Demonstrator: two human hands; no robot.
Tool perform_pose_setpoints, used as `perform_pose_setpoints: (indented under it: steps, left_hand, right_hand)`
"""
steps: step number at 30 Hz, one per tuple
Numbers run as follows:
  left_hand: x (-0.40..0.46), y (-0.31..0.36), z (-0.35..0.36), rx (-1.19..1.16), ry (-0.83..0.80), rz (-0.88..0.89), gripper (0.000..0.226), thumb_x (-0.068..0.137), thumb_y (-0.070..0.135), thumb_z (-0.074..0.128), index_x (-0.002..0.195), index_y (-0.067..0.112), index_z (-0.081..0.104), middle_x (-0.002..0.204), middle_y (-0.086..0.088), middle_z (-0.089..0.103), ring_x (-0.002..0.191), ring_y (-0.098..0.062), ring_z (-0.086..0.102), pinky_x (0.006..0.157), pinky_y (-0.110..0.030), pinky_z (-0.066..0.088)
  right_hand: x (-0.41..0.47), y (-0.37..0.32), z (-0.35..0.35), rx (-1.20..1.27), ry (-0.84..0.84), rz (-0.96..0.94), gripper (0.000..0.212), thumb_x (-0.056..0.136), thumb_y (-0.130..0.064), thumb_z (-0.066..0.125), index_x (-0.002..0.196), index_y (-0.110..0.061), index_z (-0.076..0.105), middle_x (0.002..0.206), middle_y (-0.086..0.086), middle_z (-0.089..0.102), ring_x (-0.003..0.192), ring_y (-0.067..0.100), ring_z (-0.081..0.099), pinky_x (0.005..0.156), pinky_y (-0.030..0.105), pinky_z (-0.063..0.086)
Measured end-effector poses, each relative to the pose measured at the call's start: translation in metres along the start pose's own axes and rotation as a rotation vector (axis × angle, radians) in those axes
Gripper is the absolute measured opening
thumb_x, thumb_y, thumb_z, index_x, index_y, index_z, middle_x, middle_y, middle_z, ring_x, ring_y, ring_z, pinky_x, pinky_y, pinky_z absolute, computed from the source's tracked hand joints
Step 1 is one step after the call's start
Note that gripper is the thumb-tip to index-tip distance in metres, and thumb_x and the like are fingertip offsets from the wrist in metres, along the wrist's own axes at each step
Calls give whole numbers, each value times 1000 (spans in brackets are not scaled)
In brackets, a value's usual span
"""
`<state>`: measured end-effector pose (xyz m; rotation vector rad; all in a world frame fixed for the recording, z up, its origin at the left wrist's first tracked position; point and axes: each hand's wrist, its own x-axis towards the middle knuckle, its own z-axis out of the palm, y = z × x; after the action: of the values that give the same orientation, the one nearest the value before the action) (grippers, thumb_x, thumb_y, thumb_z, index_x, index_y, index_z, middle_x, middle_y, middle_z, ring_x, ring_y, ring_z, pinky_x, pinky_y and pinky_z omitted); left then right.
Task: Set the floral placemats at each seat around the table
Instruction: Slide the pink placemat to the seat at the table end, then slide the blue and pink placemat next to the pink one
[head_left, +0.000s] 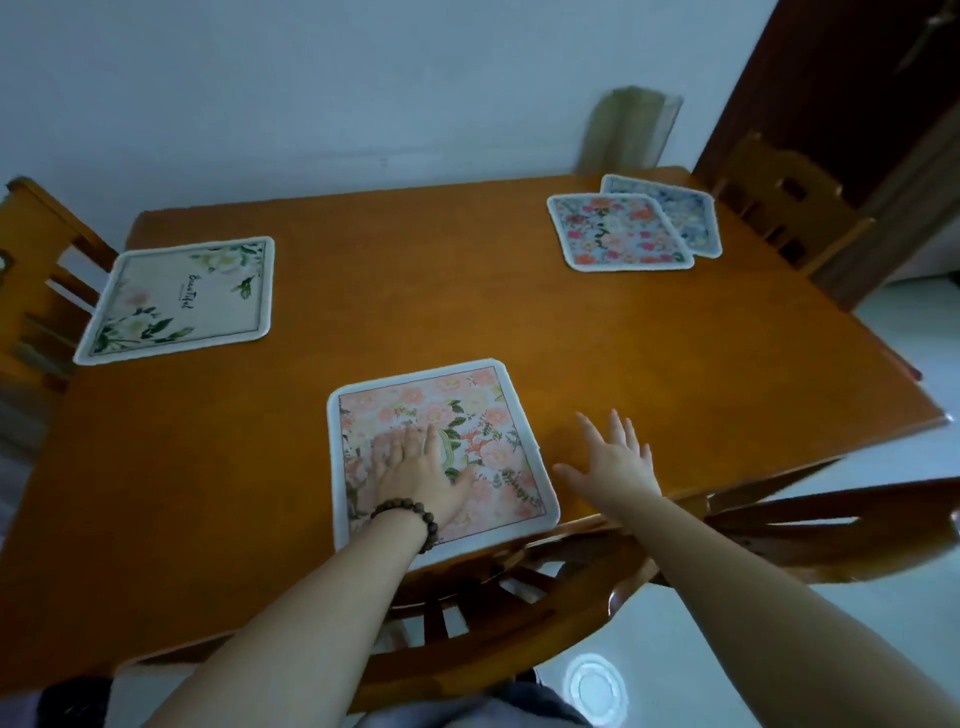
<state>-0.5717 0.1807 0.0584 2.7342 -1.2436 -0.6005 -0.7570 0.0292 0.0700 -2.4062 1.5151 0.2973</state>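
Note:
A pink floral placemat (470, 410) lies at the near edge of the wooden table (415, 291). My left hand (421, 470), with a bead bracelet on the wrist, rests flat on it, fingers spread. My right hand (615, 457) hovers over bare table just right of that mat, fingers apart, holding nothing. A cream placemat with green leaves (179, 299) lies at the left seat. At the far right, a red-flowered placemat (618, 232) overlaps a blue-flowered placemat (685, 210).
Wooden chairs stand at the left (36, 270), at the far right (789, 208) and right under my arms (571, 561). A dark door (841, 78) is at the upper right. A pale wall runs behind the table.

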Motion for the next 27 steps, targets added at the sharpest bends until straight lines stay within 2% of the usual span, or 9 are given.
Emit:
perform_pose_setpoints:
  steps: [6, 10, 17, 22, 27]
  left_hand:
    - [18, 62, -10, 34, -5, 140, 85, 87, 72, 24, 154, 23, 4, 161, -9, 3, 147, -29, -3, 117, -53, 4]
    - [18, 109, -12, 64, 10, 238, 84, 87, 71, 25, 153, 22, 7, 161, -10, 8, 147, -30, 1, 116, -54, 9]
    - [0, 184, -7, 74, 10, 346, 84, 87, 72, 24, 153, 23, 4, 161, -10, 6, 147, -29, -3, 116, -53, 4]
    - [-6, 237, 7, 93, 62, 313, 86, 86, 74, 24, 153, 23, 6, 160, -11, 9, 147, -31, 0, 116, -54, 5]
    - [-20, 303, 29, 67, 111, 180, 87, 86, 74, 26, 153, 23, 6, 160, -12, 11, 146, -33, 3, 115, -55, 9]
  right_hand:
    - [-14, 43, -35, 81, 99, 171, 75, 92, -58, 47, 153, -32, 13, 162, 10, -1, 148, 30, -2, 118, 54, 9]
    - [-28, 74, -53, 158, 139, 187, 69, 95, -51, 49, 152, -30, 19, 162, 7, 2, 148, 30, 0, 117, 54, 9]
    - [-42, 137, -74, 195, 197, 209, 61, 96, -48, 48, 150, -30, 26, 163, 2, 3, 148, 31, 1, 118, 55, 9]
    - [-35, 201, -87, 187, 206, 184, 57, 97, -49, 46, 148, -29, 32, 163, 1, 4, 148, 32, 3, 116, 55, 9]
    - [-16, 268, -92, 200, 164, 123, 58, 97, -50, 45, 148, -30, 30, 162, 1, 6, 148, 31, 4, 116, 54, 11]
